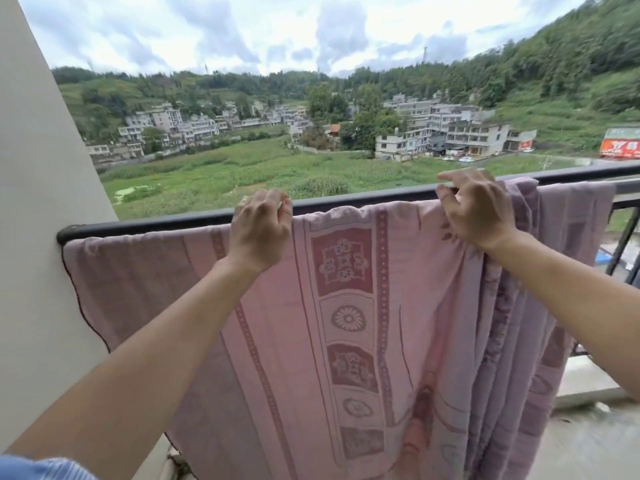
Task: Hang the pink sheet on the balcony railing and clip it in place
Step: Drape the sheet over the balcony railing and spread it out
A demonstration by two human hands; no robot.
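- Blue sleeve [38,468]: lowest and nearest corner, well below the railing (only a strip shows).
- Pink sheet [346,306]: draped over the railing and hanging down on its near side. It has patterned flower panels, lies flat towards the railing's left end and is bunched in folds towards its right.
- Left hand [259,230]: at the railing's top, left of the middle; its fingers [277,199] are curled over the sheet's upper edge and grip it.
- Right hand [476,211]: at the railing's top, right of the middle; its fingers [450,176] and thumb pinch the sheet's upper edge beside the bunched folds.
- Railing [156,223]: dark metal bar running across, with upright posts showing at its right end.
- Wall [41,202]: pale, meeting the railing's left end.
- Balcony floor [588,445]: grey, below the railing's right end.
- Green field [225,168]: beyond the railing.
- Pale buildings [450,133]: past the field (hills and cloudy sky behind).
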